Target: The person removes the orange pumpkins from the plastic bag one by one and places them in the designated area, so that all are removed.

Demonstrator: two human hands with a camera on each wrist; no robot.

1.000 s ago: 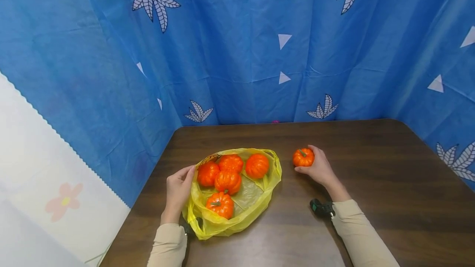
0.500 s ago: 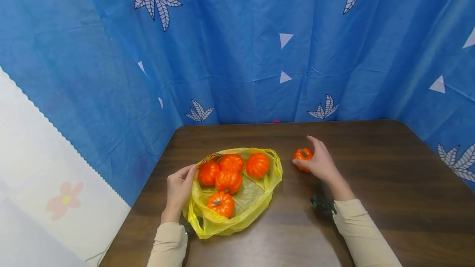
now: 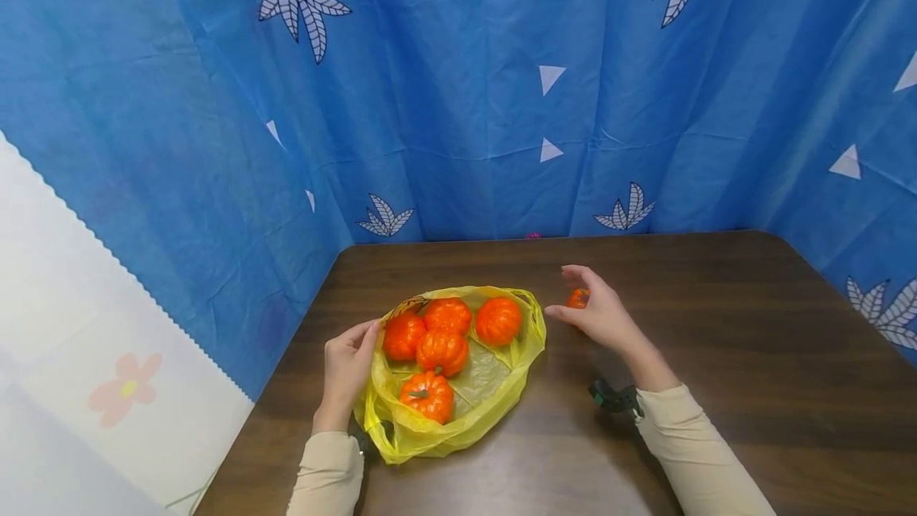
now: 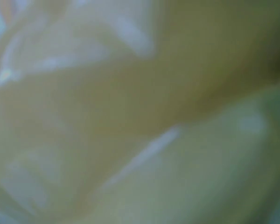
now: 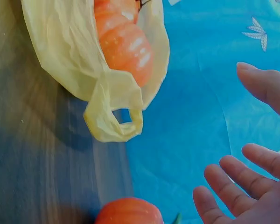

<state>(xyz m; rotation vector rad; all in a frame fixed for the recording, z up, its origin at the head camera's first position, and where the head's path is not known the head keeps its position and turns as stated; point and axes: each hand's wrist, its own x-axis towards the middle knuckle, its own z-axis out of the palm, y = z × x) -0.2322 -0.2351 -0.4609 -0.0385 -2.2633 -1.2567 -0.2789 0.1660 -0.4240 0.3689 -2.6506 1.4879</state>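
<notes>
A yellow plastic bag lies on the table with its mouth spread. Several small orange pumpkins sit inside it, one pumpkin near the front and another pumpkin at the right. My left hand pinches the bag's left rim between thumb and fingers; the left wrist view shows only blurred yellow plastic. Right of the bag, a loose pumpkin rests on the table, mostly hidden behind my right hand. That hand hovers with thumb and fingers apart, holding nothing. In the right wrist view the loose pumpkin shows below the bag's handle.
The dark brown wooden table extends to the right of my right arm. Behind it hangs a blue curtain with leaf prints. White cloth with a flower print lies along the left.
My right hand has released the loose pumpkin, its fingers spreading, and has moved left toward the bag, leaving the pumpkin behind it on the table. The left hand and bag stay put.
</notes>
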